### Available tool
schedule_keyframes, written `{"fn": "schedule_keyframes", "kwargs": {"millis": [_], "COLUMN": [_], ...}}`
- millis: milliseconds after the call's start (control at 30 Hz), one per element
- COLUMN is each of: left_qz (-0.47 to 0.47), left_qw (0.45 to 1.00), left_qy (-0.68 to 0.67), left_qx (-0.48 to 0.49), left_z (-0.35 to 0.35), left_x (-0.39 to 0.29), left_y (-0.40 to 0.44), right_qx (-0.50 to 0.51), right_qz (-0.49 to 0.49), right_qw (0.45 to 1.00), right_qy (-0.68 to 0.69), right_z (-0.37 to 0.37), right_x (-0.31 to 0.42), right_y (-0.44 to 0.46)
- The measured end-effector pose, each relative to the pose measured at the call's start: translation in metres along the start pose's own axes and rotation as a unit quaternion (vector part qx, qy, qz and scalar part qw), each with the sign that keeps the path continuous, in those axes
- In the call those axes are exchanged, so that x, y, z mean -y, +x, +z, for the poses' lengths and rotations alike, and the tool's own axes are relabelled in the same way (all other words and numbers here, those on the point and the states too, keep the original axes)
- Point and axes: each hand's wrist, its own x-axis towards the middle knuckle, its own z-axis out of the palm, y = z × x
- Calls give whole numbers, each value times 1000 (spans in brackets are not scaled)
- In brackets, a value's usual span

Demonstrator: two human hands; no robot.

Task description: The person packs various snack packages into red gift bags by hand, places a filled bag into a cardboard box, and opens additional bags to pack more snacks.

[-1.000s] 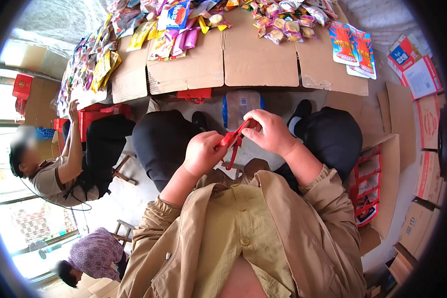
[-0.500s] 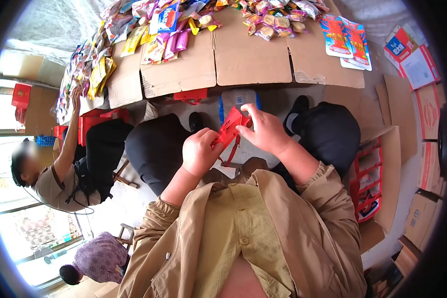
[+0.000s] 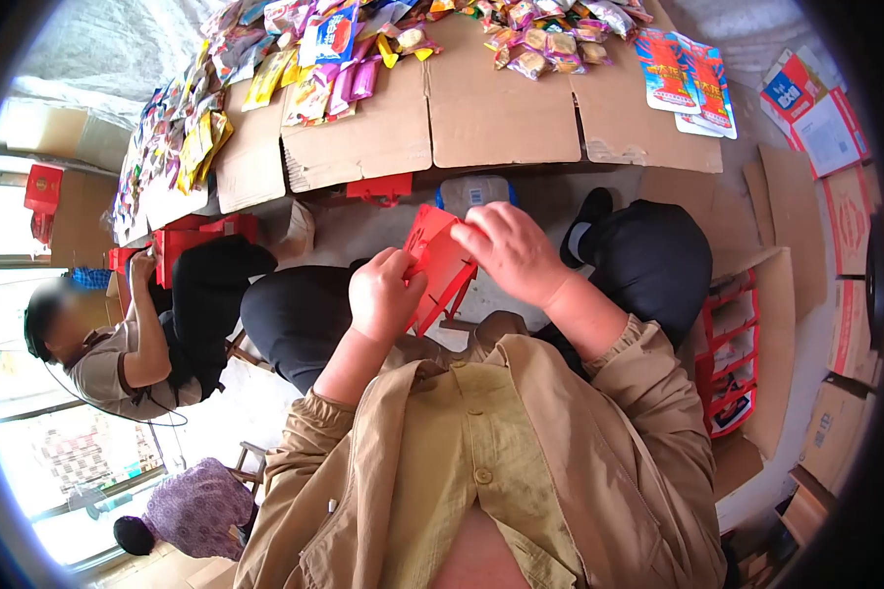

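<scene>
Between my two hands, above my lap, is a red gift box [image 3: 442, 257] of thin card, partly flattened, with a red ribbon hanging below it. My left hand [image 3: 387, 296] is closed on its left edge, fingers curled. At the upper right edge, my right hand [image 3: 514, 251] pinches the card between thumb and fingers. Part of the box is hidden behind my fingers. Beyond it stands the cardboard-covered table [image 3: 506, 118], bearing wrapped snacks [image 3: 550, 49] and two red-and-blue pouches [image 3: 670, 79].
Red packages [image 3: 732, 353] stand in an open carton [image 3: 771, 344] at my right. A clear plastic-wrapped pack [image 3: 474, 193] lies under the table edge. To my left sits a co-worker [image 3: 118, 358] beside red boxes [image 3: 192, 240]; another person [image 3: 196, 506] is lower left.
The red gift box has turned and shows a broader flat face. My left hand has shifted slightly left, my right slightly. The co-worker's arm has drawn back from the snacks to the red boxes.
</scene>
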Motion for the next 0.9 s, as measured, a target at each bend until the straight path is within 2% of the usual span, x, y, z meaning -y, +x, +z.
{"fn": "schedule_keyframes", "kwargs": {"millis": [33,67,167,200,333,400,433,500,533,600,633,700,733,767,833,900], "left_qz": [6,4,2,8,29,34,38,41,47,52,54,51,56,60,93,140], "left_qw": [1000,1000,1000,999,997,997,997,996,996,996,996,996,996,995,992,989], "left_qy": [5,5,26,36,61,60,59,62,63,63,61,63,68,73,72,34], "left_qx": [1,0,9,9,25,32,39,39,36,32,27,20,21,22,35,39], "left_z": [1,3,5,6,6,10,11,14,15,17,18,20,21,22,25,25], "left_x": [-1,-2,-2,-1,-7,-8,-9,-10,-10,-11,-12,-16,-19,-22,-26,-35], "left_y": [-1,-2,-5,-6,-7,-9,-9,-9,-8,-7,-7,-7,-7,-7,-10,-6], "right_qx": [-6,-5,131,130,139,104,103,166,166,178,178,193,155,157,80,97], "right_qz": [-80,-82,-154,-154,-103,27,26,137,137,234,232,328,375,370,468,476], "right_qw": [996,996,975,975,980,994,994,966,966,913,914,817,728,727,605,608], "right_qy": [-29,-28,-97,-97,-103,32,32,141,141,281,281,434,553,556,640,628], "right_z": [2,4,13,19,35,35,35,36,35,34,38,49,51,51,49,46], "right_x": [1,4,15,15,15,22,23,25,24,24,22,17,19,23,29,28], "right_y": [2,2,-4,-6,-15,-13,-12,-11,-11,-8,-9,-12,-18,-17,-15,-12]}}
